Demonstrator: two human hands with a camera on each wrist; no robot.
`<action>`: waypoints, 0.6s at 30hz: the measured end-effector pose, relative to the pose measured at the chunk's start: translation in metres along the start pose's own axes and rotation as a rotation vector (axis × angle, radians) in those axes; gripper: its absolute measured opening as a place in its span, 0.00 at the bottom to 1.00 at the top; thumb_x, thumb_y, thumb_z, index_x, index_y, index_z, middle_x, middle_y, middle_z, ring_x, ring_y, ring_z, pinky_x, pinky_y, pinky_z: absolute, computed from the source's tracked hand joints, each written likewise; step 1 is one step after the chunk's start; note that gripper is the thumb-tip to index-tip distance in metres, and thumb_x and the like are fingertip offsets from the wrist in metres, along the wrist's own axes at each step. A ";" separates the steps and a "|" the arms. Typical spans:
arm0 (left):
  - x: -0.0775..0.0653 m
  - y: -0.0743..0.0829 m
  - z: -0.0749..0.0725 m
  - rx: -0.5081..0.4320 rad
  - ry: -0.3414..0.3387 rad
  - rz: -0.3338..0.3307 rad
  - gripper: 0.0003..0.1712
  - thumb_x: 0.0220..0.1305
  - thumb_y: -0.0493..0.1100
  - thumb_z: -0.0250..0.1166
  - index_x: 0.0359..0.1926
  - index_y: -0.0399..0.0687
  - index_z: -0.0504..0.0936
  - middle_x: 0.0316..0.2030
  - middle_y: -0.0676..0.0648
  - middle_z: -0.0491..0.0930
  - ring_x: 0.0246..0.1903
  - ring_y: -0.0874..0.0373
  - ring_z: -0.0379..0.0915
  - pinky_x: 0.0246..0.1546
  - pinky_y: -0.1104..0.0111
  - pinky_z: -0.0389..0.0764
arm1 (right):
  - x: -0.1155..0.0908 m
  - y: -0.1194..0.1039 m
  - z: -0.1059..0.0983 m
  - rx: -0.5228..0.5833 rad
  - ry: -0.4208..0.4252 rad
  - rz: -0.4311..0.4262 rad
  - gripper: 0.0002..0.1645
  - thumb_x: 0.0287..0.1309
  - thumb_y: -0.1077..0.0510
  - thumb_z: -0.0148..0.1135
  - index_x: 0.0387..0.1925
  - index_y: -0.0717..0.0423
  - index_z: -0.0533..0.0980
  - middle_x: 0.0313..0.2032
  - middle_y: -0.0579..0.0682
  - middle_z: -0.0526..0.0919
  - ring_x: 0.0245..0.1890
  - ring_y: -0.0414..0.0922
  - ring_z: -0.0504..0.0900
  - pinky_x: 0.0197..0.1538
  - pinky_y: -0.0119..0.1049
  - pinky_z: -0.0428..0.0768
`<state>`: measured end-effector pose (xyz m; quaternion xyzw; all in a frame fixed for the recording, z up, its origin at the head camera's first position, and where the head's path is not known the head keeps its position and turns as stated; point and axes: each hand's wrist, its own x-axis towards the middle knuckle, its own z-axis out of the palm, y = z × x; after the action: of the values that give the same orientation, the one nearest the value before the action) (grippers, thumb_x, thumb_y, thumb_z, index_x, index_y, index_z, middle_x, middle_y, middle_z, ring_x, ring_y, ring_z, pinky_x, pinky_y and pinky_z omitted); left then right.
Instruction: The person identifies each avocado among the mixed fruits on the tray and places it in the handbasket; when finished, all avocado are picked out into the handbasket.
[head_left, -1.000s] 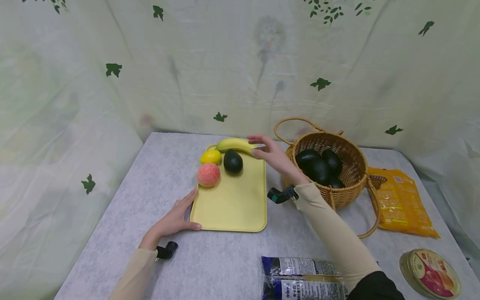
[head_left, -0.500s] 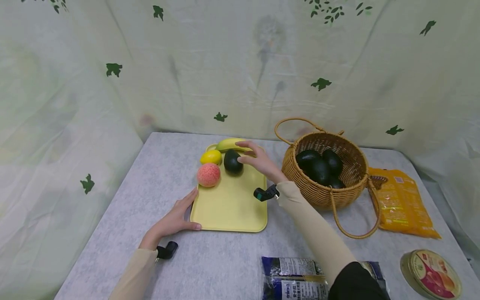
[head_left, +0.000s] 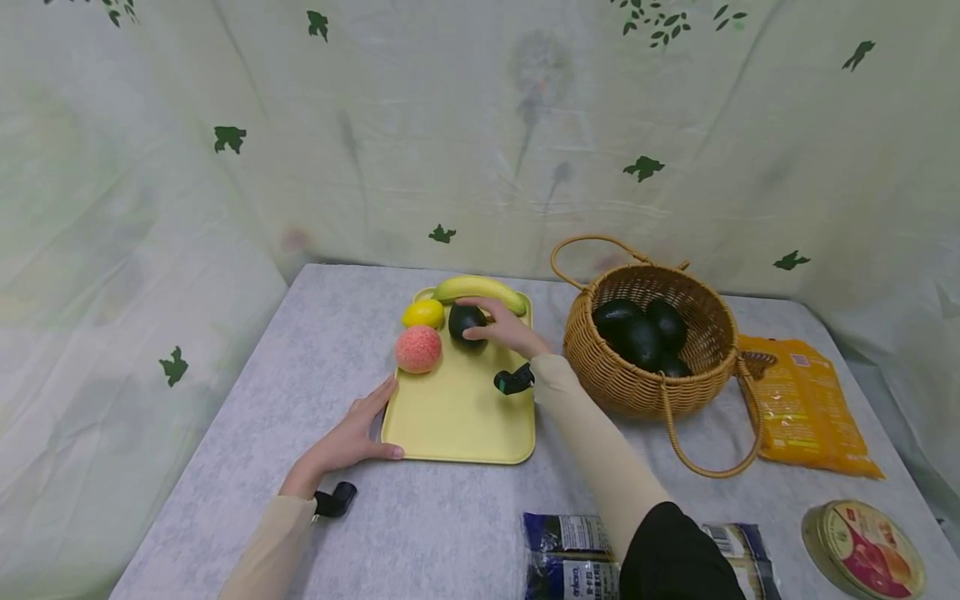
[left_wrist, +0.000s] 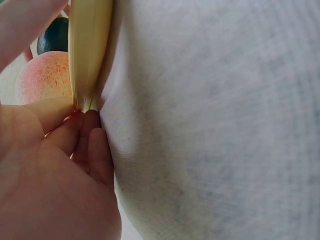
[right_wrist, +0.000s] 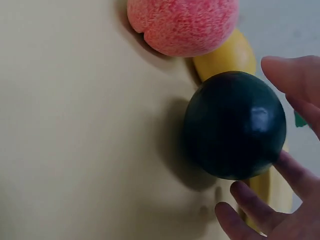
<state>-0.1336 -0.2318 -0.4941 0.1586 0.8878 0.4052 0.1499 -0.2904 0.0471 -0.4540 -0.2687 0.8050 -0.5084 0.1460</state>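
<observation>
A yellow tray lies on the table with a pink peach, a lemon, a banana and a dark green avocado towards its far end. My right hand reaches over the tray, thumb and fingers spread about the avocado. In the right wrist view a gap shows between thumb and avocado, while one finger meets its edge. My left hand rests along the tray's left edge, fingertips against the rim in the left wrist view.
Right of the tray stands a wicker basket holding several avocados, its handle drooping forward. Beyond it lies an orange packet. At the front are dark blue packets, partly under my right sleeve, and a round tin.
My right hand has moved left and nearer, from the banana's right end to the avocado. The fruit stays where it was, and my left hand keeps its place on the tray's edge.
</observation>
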 end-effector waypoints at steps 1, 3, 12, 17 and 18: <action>0.000 0.000 0.000 -0.002 0.001 -0.001 0.65 0.47 0.51 0.77 0.74 0.37 0.43 0.74 0.37 0.41 0.66 0.38 0.42 0.62 0.41 0.49 | 0.001 0.000 0.002 -0.007 0.002 0.012 0.33 0.59 0.63 0.63 0.66 0.60 0.66 0.67 0.54 0.64 0.67 0.49 0.58 0.66 0.48 0.57; -0.001 0.000 0.000 -0.006 0.000 -0.002 0.65 0.47 0.51 0.76 0.74 0.37 0.43 0.74 0.38 0.41 0.67 0.38 0.41 0.62 0.41 0.48 | 0.002 0.000 0.006 -0.032 0.020 0.042 0.33 0.59 0.62 0.64 0.66 0.57 0.67 0.67 0.54 0.64 0.66 0.50 0.58 0.66 0.48 0.56; 0.000 -0.001 0.001 -0.011 -0.005 -0.005 0.65 0.48 0.52 0.76 0.75 0.38 0.43 0.74 0.39 0.40 0.67 0.38 0.41 0.63 0.42 0.48 | 0.007 0.005 0.016 -0.096 0.112 0.051 0.30 0.57 0.62 0.66 0.62 0.57 0.71 0.63 0.54 0.70 0.61 0.50 0.65 0.64 0.45 0.60; 0.000 -0.001 0.002 -0.018 -0.006 -0.011 0.65 0.48 0.52 0.76 0.75 0.39 0.42 0.74 0.40 0.40 0.68 0.39 0.40 0.63 0.42 0.48 | 0.003 0.000 0.015 -0.073 0.158 0.080 0.27 0.58 0.59 0.66 0.60 0.53 0.73 0.61 0.52 0.71 0.60 0.49 0.67 0.63 0.46 0.62; 0.000 -0.001 0.002 -0.019 -0.005 -0.012 0.65 0.48 0.52 0.76 0.75 0.39 0.42 0.74 0.40 0.40 0.68 0.39 0.40 0.63 0.42 0.47 | 0.001 -0.002 0.013 -0.060 0.164 0.086 0.27 0.58 0.58 0.66 0.60 0.52 0.73 0.62 0.51 0.71 0.60 0.49 0.67 0.62 0.47 0.63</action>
<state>-0.1332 -0.2312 -0.4964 0.1528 0.8844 0.4125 0.1562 -0.2841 0.0357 -0.4580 -0.1959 0.8399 -0.4975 0.0933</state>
